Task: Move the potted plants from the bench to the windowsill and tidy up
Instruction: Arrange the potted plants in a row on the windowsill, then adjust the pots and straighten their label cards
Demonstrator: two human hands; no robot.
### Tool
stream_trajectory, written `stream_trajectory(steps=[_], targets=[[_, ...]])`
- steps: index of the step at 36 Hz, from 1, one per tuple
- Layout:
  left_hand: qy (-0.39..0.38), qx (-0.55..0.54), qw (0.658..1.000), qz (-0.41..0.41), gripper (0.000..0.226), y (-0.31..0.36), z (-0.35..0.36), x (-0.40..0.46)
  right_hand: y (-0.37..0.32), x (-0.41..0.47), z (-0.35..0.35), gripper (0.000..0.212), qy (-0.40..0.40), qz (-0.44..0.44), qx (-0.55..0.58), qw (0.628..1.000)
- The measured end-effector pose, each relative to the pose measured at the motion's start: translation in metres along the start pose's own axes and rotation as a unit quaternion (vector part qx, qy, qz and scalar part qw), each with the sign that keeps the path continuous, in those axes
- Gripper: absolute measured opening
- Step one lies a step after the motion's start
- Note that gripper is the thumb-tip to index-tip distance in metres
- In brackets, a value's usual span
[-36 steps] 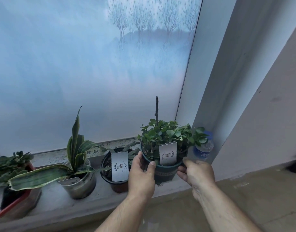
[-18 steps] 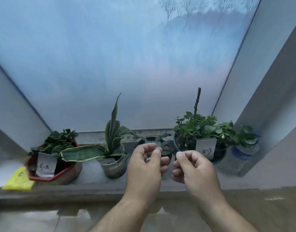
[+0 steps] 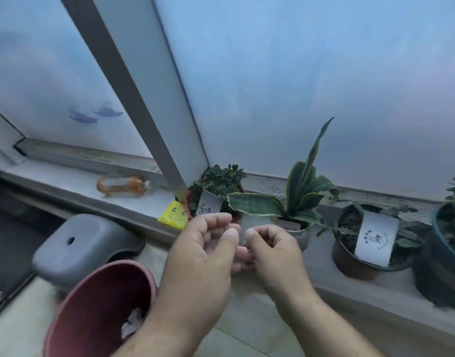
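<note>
The frosted window (image 3: 311, 81) filled the upper view, split by a slanting grey frame post (image 3: 133, 94). Below it the windowsill (image 3: 350, 292) ran from left to right and carried the plants in a row.

At the far right, cut by the edge, stood a dark green pot (image 3: 450, 243). Just left of it sat a brown pot (image 3: 350, 264) with a white tag (image 3: 375, 238) leaning on its rim. Next came the snake plant (image 3: 301, 186) in a pale pot, one broad leaf lying out to the left. Beside that, at the foot of the post, stood a red pot of small-leaved greenery (image 3: 218, 179), also tagged. A yellow packet with a smiley face (image 3: 173, 215) lay just beside this pot, and an orange bottle (image 3: 121, 184) lay on its side further left on the sill.

On the floor below were a dark red bin (image 3: 92, 305) holding crumpled paper, and a grey stool (image 3: 79, 243) behind it.

The left hand (image 3: 203, 256) and right hand (image 3: 275, 251) were raised together in front of the sill, touching no pot. Both had fingers curled, thumb tips close to each other; whether they pinched anything small between them I could not tell.
</note>
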State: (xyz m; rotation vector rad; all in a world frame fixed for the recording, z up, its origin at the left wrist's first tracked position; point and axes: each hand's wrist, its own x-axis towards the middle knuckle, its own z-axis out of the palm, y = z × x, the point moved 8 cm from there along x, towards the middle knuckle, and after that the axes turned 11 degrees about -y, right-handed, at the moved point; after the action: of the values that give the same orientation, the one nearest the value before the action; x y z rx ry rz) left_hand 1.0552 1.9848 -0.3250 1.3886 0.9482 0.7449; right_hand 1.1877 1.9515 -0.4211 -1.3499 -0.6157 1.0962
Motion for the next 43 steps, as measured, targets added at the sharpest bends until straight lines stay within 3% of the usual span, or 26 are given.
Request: stream_trajectory(steps=[8, 20, 31, 36, 43], targets=[[0.129, 0.033, 0.991, -0.011, 0.016, -0.002, -0.096, -0.017, 0.024, 0.009, 0.044, 0.015, -0.057, 0.036, -0.019, 0.998], [0.073, 0.11, 0.991, -0.032, 0.021, -0.015, -0.082, 0.062, 0.022, 0.011, -0.022, 0.004, 0.01, 0.039, -0.085, 0.996], [0.081, 0.158, 0.983, -0.047, 0.031, -0.027, -0.082, 0.109, 0.003, 0.002, -0.043, 0.005, 0.063, 0.037, -0.132, 0.989], [0.045, 0.169, 0.982, -0.065, 0.044, -0.042, -0.076, 0.123, -0.003, 0.006, -0.026, 0.009, 0.085, 0.047, -0.125, 0.987], [0.034, 0.145, 0.985, -0.087, 0.051, -0.063, -0.091, 0.133, -0.006, 0.045, 0.049, 0.027, 0.027, 0.092, -0.128, 0.987]])
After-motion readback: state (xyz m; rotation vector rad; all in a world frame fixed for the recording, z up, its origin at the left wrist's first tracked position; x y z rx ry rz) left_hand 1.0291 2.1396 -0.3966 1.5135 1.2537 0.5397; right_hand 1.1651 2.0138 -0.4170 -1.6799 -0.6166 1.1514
